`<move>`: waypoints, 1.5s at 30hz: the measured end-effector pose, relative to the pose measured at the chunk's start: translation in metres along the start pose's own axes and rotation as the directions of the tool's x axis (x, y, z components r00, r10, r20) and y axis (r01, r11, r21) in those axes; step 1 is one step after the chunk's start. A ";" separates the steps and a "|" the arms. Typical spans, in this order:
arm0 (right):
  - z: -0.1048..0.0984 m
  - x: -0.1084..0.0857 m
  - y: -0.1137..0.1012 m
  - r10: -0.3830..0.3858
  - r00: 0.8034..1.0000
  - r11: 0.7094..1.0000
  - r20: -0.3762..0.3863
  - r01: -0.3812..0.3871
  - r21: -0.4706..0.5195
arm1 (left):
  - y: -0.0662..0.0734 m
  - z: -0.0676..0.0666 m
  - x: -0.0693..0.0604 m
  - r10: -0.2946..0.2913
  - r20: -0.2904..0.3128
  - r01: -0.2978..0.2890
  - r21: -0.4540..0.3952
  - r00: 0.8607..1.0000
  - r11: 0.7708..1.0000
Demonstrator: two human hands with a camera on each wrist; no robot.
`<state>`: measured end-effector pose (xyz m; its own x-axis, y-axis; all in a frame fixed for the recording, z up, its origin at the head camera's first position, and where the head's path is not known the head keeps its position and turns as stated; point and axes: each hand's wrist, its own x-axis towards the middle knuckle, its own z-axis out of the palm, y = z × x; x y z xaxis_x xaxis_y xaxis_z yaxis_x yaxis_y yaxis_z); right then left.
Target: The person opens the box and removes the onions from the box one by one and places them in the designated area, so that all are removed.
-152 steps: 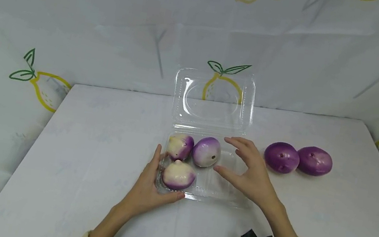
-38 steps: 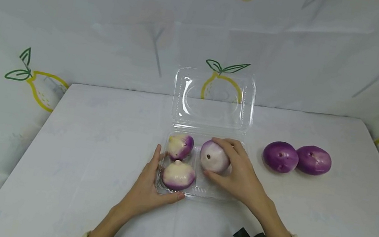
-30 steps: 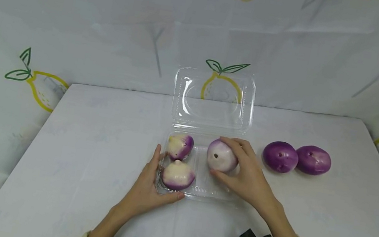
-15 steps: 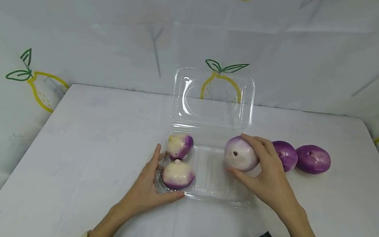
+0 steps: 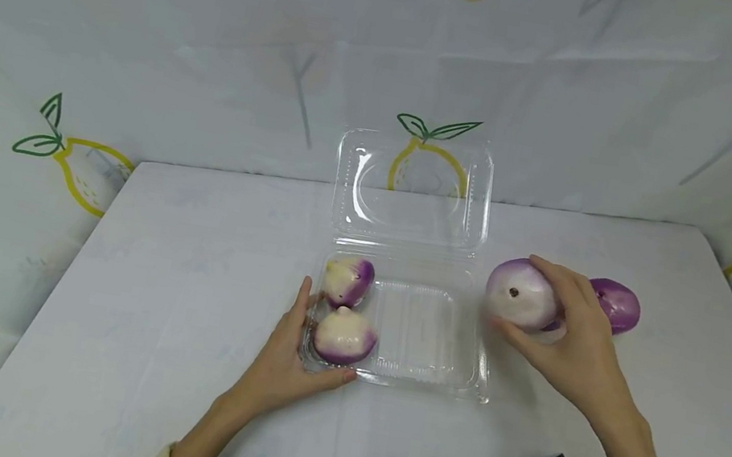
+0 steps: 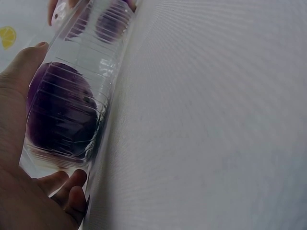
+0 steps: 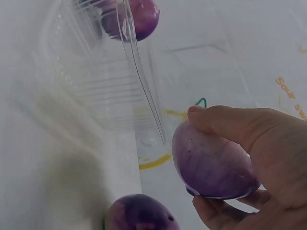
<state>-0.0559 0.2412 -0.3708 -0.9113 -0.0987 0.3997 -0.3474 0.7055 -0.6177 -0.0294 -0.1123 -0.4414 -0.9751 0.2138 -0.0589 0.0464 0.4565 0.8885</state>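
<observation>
Now right hand (image 5: 574, 343) grips pale turnip-like vegetable (image 5: 520, 295), shifted right, off clear clamshell (image 5: 414, 331), near purple vegetables (image 5: 619, 307); left hand (image 5: 279, 364) holds clamshell's left end, contents apparently down to two bulbs (image 5: 344, 337).

The vegetables (image 5: 522, 294) and plastic container (image 5: 418, 328) look glossy.

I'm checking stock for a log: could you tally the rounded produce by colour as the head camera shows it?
Cream-and-purple pieces, in the clear container: 2
Whitish-lilac piece, in the right hand: 1
Deep-purple pieces, on the table, one almost hidden behind the held piece: 2
Total: 5
</observation>
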 end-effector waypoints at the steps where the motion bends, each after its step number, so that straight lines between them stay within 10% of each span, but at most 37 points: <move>1: -0.003 0.000 0.003 0.001 1.000 1.000 -0.009 -0.001 -0.004 | 0.000 0.000 0.000 0.002 -0.001 -0.002 -0.001 1.000 1.000; 29: -0.086 -0.010 0.082 0.330 0.934 0.936 -0.139 -0.343 -0.078 | 0.000 0.000 -0.001 0.001 0.006 -0.001 -0.005 1.000 1.000; 45: -0.099 -0.015 0.115 0.351 0.922 0.925 -0.165 -0.369 -0.092 | -0.001 0.000 -0.001 0.007 0.003 -0.007 -0.002 1.000 1.000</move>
<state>-0.0604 0.3927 -0.3807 -0.9255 0.2726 0.2631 0.0355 0.7537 -0.6562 -0.0288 -0.1128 -0.4427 -0.9740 0.2198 -0.0544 0.0525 0.4530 0.8900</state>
